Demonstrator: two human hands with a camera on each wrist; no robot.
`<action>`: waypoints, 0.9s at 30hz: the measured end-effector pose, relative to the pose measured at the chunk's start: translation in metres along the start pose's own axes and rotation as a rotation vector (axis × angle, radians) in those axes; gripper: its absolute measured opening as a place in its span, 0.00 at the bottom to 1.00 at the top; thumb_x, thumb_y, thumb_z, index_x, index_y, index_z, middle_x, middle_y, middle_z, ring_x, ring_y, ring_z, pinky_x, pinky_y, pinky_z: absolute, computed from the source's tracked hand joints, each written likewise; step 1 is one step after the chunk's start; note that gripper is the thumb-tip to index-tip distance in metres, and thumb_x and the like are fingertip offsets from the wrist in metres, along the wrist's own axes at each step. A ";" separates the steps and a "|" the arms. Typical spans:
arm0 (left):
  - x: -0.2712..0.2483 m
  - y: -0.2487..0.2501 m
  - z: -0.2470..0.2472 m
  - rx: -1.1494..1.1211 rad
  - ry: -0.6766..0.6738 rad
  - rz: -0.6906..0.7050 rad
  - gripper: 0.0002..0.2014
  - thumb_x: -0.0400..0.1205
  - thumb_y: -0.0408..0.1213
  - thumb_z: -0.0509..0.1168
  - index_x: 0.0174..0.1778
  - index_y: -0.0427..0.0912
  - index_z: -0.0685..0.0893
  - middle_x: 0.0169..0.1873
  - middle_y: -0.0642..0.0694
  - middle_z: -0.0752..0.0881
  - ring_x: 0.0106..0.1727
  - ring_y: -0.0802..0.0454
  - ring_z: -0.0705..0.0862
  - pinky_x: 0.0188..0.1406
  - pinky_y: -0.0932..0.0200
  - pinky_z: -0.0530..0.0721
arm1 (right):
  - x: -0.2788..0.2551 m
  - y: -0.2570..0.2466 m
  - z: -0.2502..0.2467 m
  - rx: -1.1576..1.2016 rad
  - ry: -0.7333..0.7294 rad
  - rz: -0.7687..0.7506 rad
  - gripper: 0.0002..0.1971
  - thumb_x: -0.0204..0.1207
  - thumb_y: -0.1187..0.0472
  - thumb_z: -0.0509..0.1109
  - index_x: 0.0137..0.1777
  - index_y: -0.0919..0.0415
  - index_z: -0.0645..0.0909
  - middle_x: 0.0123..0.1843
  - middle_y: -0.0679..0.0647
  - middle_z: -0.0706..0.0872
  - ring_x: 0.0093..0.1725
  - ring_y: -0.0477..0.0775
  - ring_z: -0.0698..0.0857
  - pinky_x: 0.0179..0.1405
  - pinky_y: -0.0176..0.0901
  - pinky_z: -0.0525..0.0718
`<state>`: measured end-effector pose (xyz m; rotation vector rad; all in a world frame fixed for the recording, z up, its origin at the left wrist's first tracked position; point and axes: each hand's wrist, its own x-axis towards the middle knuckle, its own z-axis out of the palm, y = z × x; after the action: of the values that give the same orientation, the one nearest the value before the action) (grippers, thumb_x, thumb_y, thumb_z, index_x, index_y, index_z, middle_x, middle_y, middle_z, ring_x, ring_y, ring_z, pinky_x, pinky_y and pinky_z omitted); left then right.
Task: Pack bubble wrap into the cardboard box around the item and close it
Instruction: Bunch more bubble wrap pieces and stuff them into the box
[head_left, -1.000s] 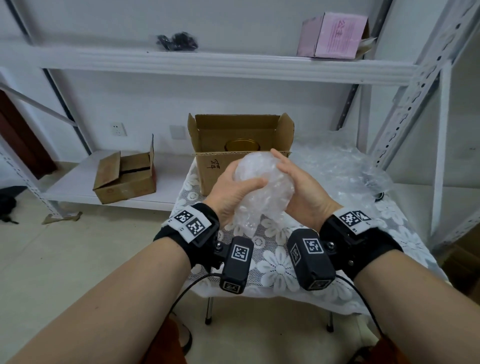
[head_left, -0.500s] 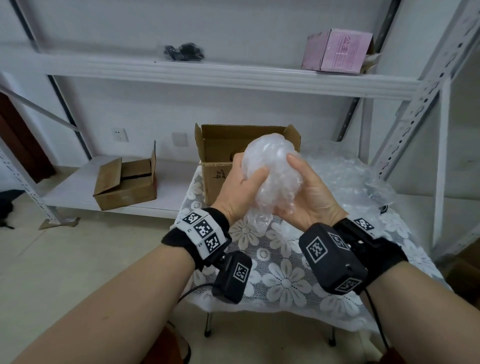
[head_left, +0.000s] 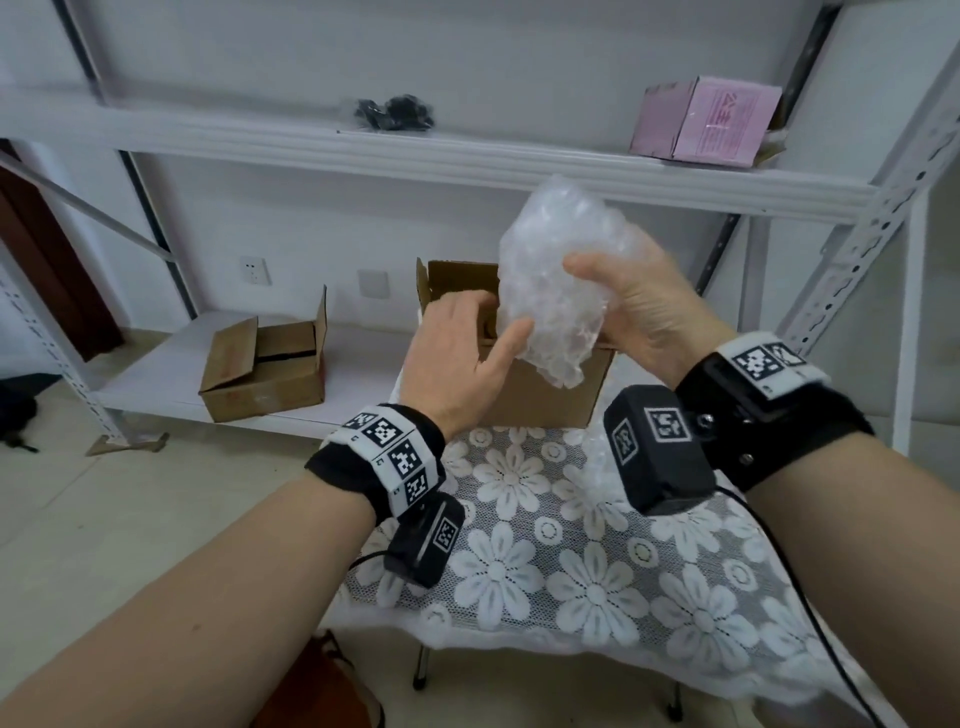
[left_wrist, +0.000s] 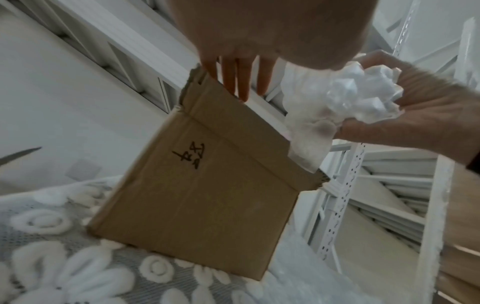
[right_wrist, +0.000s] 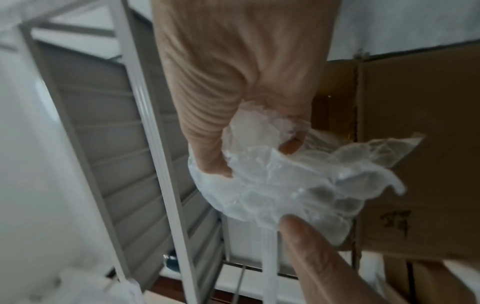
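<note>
Nearest the camera, a small table carries a white lace cloth with a flower pattern. Above it, the left hand reaches forward with its fingers straight and relaxed, holding nothing; the fingertips sit at the near top edge of the cardboard box, though whether they touch the flap cannot be told. The right hand has its fingers and thumb curled round a crumpled wad of bubble wrap, held up in the air just above and in front of the box's open top. The box stands on the far part of the table with its flaps up and a handwritten mark on its front wall; what lies inside is hidden in the head view. Behind it, on the low shelf to the left, rests a second, smaller cardboard box. On the upper shelf sit a pink box and a dark bundle.
</note>
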<state>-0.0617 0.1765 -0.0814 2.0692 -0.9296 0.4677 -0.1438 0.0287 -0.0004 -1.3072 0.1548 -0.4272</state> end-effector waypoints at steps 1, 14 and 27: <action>0.002 -0.007 0.000 0.063 -0.046 -0.038 0.39 0.78 0.71 0.43 0.67 0.42 0.76 0.58 0.47 0.81 0.60 0.51 0.77 0.61 0.53 0.77 | 0.004 0.000 0.005 -0.107 0.051 -0.035 0.29 0.69 0.72 0.75 0.69 0.59 0.73 0.65 0.59 0.83 0.62 0.62 0.85 0.55 0.61 0.87; 0.006 -0.043 0.008 0.218 -0.080 -0.153 0.14 0.83 0.38 0.62 0.59 0.33 0.79 0.66 0.38 0.74 0.68 0.41 0.73 0.64 0.52 0.74 | 0.058 0.040 0.043 -1.178 -0.112 -0.266 0.29 0.70 0.61 0.76 0.70 0.61 0.72 0.71 0.58 0.69 0.63 0.50 0.70 0.58 0.31 0.64; 0.007 -0.059 0.002 0.110 -0.015 -0.152 0.42 0.76 0.41 0.72 0.82 0.42 0.55 0.75 0.40 0.68 0.62 0.44 0.82 0.53 0.49 0.84 | 0.082 0.048 0.055 -1.498 -0.199 -0.482 0.21 0.73 0.65 0.72 0.66 0.58 0.77 0.72 0.55 0.69 0.71 0.58 0.69 0.69 0.49 0.71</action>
<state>-0.0131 0.1962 -0.1090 2.2265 -0.7633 0.4319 -0.0391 0.0556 -0.0211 -2.8818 -0.0492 -0.6009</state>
